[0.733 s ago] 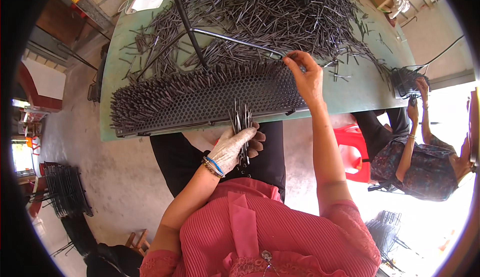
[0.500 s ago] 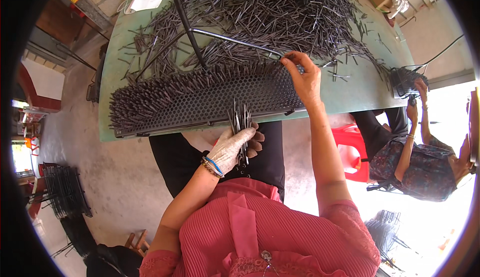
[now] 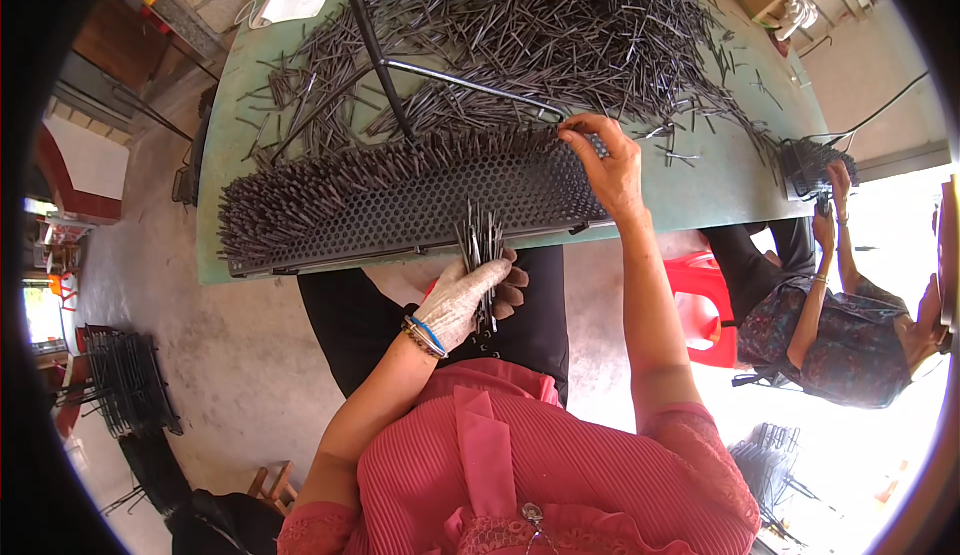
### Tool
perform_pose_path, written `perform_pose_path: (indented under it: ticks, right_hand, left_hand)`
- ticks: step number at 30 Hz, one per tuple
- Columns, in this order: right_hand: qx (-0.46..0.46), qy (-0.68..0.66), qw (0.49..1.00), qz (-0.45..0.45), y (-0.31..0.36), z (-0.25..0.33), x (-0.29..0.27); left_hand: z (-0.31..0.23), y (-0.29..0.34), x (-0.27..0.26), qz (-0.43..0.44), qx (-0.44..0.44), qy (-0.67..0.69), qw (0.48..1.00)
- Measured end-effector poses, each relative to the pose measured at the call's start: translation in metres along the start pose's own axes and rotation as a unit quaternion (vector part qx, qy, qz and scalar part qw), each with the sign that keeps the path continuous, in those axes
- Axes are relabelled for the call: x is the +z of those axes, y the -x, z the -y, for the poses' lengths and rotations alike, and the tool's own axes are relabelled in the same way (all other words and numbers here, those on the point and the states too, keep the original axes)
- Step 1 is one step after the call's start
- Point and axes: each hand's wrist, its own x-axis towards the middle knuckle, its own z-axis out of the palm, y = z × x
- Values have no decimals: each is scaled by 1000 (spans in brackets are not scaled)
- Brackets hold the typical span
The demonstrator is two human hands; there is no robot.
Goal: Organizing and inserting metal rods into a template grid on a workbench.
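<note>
The white-gloved left hand [image 3: 468, 295] is wrapped around a bundle of thin dark rods [image 3: 483, 235], by the near edge of the pale green desk [image 3: 740, 180]. The bare right hand [image 3: 614, 170] has thumb and forefinger nearly together, at the right end of the long black perforated rack [image 3: 420, 205] lying along that edge; whether they pinch a rod, I cannot tell.

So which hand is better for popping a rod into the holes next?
Probably the right hand: it's bare and already at the right end of the holed rack. The left hand, gloved, looks busy gripping a bundle of rods.
</note>
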Motion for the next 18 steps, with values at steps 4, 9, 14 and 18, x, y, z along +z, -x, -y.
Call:
perform_pose_path:
  ticks: [4, 9, 14, 18]
  right_hand:
    - [-26, -13, 999, 22, 1, 2, 0]
    - [-67, 12, 998, 15, 2, 2, 1]
    - [-70, 19, 997, 14, 2, 1, 1]
    - [-88, -1, 996, 31, 3, -1, -1]
  left_hand:
    - [1, -1, -1, -2, -2, -2, 1000]
    - [1, -1, -1, -6, -7, -3, 1000]
    - [2, -1, -3, 1, 1, 7, 1000]
    - [2, -1, -2, -5, -1, 0, 1000]
